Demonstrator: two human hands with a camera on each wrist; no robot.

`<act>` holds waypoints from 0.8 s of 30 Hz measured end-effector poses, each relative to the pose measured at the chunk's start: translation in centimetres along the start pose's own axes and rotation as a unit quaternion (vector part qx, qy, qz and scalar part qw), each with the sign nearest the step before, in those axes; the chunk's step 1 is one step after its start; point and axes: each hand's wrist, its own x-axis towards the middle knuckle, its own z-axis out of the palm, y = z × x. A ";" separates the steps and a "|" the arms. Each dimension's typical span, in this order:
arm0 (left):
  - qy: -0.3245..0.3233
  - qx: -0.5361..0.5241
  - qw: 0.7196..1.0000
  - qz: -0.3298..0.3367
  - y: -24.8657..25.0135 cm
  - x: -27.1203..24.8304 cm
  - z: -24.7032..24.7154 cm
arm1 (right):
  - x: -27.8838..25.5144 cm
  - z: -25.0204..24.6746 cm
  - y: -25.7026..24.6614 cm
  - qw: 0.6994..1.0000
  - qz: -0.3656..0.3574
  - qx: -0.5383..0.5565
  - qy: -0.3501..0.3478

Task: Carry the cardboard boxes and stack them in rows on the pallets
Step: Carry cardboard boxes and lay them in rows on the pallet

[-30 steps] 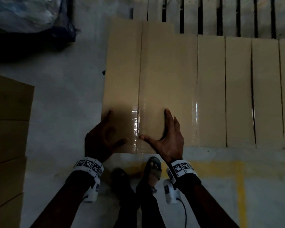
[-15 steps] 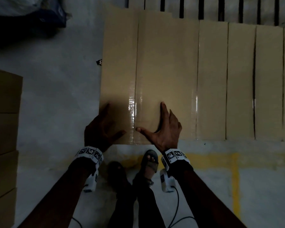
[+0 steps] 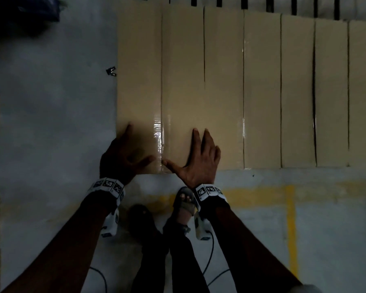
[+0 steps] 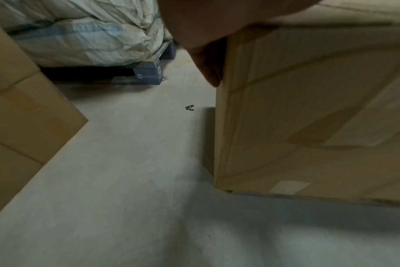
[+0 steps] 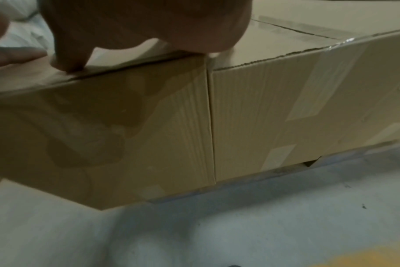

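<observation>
Sliding forward, the tan taped cardboard box (image 3: 161,92) now nearly aligns; left hand (image 3: 123,157) and right hand (image 3: 199,159) press flat-fingered, gripping nothing, closing the row.

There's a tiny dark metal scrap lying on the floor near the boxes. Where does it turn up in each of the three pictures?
Head: the metal scrap lies on the grey floor, upper left of centre, just left of the end box.
Left wrist: the scrap sits mid-frame, again just left of that box's corner.
Right wrist: not in it.
Shared landmark: the end box under both hands, whose front face fills the right wrist view.
</observation>
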 end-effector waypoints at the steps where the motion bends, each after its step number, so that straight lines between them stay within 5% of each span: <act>1: -0.018 -0.005 1.000 -0.005 0.2 0.0 -0.1 | -0.1 0.1 0.1 1.000 -0.007 -0.011 -0.004; 14: -0.203 0.032 0.978 -0.027 0.1 0.9 -2.1 | -1.3 -0.1 1.8 0.991 -0.073 -0.060 -0.096; 20: -0.186 0.097 0.977 -0.040 1.2 -0.2 -2.3 | -2.8 -1.8 5.9 0.992 -0.089 -0.042 -0.076; 24: -0.072 0.206 0.973 0.071 1.3 -2.7 -0.8 | -3.9 -2.9 9.2 0.989 -0.049 -0.106 -0.087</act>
